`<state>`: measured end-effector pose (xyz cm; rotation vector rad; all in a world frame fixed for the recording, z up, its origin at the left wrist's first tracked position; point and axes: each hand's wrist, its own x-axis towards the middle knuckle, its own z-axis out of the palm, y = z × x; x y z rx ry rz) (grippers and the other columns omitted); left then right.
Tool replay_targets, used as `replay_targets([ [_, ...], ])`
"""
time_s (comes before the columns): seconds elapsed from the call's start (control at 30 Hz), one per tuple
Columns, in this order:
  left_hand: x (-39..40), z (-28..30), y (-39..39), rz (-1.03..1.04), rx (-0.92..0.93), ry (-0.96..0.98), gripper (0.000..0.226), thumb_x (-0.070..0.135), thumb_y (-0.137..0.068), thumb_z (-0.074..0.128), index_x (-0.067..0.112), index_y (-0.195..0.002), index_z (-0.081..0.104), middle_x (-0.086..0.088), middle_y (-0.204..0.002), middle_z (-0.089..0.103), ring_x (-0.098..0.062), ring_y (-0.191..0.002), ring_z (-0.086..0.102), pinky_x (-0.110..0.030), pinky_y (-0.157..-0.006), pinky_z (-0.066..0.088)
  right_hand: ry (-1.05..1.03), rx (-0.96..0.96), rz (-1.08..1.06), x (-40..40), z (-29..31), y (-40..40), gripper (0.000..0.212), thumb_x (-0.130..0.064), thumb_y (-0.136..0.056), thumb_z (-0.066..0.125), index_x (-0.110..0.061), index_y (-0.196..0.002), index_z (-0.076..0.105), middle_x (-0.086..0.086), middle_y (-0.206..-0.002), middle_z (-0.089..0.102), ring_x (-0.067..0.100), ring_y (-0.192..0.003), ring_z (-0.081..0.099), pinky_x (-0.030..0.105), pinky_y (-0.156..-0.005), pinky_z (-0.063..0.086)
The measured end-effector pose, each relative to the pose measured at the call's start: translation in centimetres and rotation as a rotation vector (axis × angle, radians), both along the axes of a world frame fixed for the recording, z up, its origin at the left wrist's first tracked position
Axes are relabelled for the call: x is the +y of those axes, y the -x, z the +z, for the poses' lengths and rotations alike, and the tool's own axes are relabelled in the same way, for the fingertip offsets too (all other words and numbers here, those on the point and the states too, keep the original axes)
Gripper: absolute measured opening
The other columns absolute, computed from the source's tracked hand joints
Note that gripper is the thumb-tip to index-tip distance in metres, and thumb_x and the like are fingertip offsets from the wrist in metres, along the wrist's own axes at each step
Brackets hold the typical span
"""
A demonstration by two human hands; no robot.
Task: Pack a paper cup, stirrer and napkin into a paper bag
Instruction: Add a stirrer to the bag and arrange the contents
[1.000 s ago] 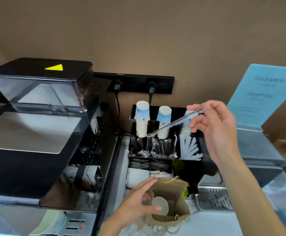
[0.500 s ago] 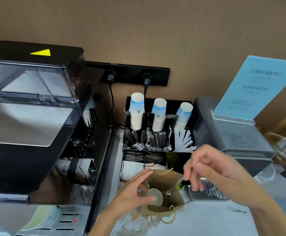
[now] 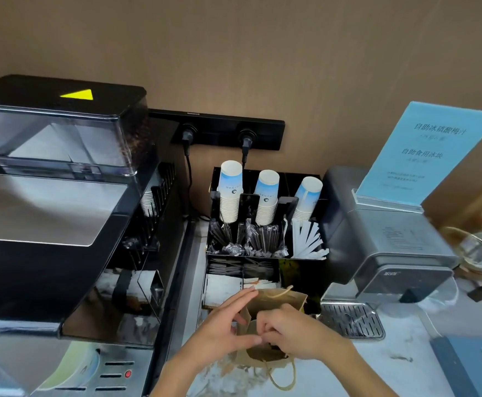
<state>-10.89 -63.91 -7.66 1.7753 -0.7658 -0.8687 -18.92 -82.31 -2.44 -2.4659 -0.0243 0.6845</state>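
Note:
A brown paper bag (image 3: 291, 301) with twine handles stands open on the counter, in front of a black organizer (image 3: 300, 270). My left hand (image 3: 222, 328) grips the bag's left rim, fingers along the edge and thumb at the mouth. Over the mouth, my right hand (image 3: 300, 333) has its fingers curled in a pinch that dips inside. The stirrer and the bag's contents are hidden under both hands. The organizer holds stacked paper cups (image 3: 229, 193), wrapped stirrers (image 3: 265, 239) and napkins (image 3: 222, 287).
A large black coffee machine (image 3: 48, 213) fills the left side. At the right stands a grey dispenser (image 3: 391, 239) with a metal drip tray (image 3: 351, 319) and a blue sign (image 3: 429, 150) on top. White paper sticks (image 3: 308, 242) fan out in the organizer.
My right hand came down from the organizer with the stirrer to the bag's mouth and now covers it. The left hand stayed on the bag.

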Motion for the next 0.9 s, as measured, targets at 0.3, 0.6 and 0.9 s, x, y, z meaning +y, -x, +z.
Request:
replay_targets([
  [0.3, 0.1, 0.5, 0.3, -0.041, -0.041, -0.046, 0.086, 0.046, -0.070, 0.082, 0.073, -0.133, 0.029, 0.054, -0.144, 0.015, -0.001, -0.096, 0.057, -0.020, -0.080, 0.054, 0.142, 0.179, 0.036, 1.6, -3.4, -2.2, 0.014, -0.010, -0.090, 0.057, -0.014, -0.092, 0.071, 0.014, -0.103, 0.071, 0.020, -0.081, 0.054, 0.034, -0.072, 0.047],
  [0.6, 0.2, 0.1, 0.3, -0.038, -0.019, -0.020, 0.090, 0.040, -0.074, 0.084, 0.057, -0.145, 0.030, 0.043, -0.152, 0.017, -0.020, -0.139, 0.037, -0.038, -0.112, 0.041, 0.226, 0.233, 0.084, 2.9, -5.1, -3.5, 0.036, -0.002, -0.088, 0.056, -0.019, -0.060, 0.043, 0.009, -0.068, 0.053, 0.025, -0.061, 0.047, 0.030, -0.051, 0.036],
  [0.9, 0.2, 0.2, 0.3, -0.038, -0.023, -0.018, 0.088, 0.040, -0.077, 0.082, 0.056, -0.146, 0.030, 0.042, -0.153, 0.017, -0.019, -0.139, 0.038, -0.041, -0.114, 0.039, 0.188, 0.290, 0.122, 2.7, -4.4, -3.0, 0.033, -0.008, -0.093, 0.049, -0.021, -0.063, 0.044, 0.009, -0.073, 0.052, 0.027, -0.075, 0.049, 0.036, -0.067, 0.042],
])
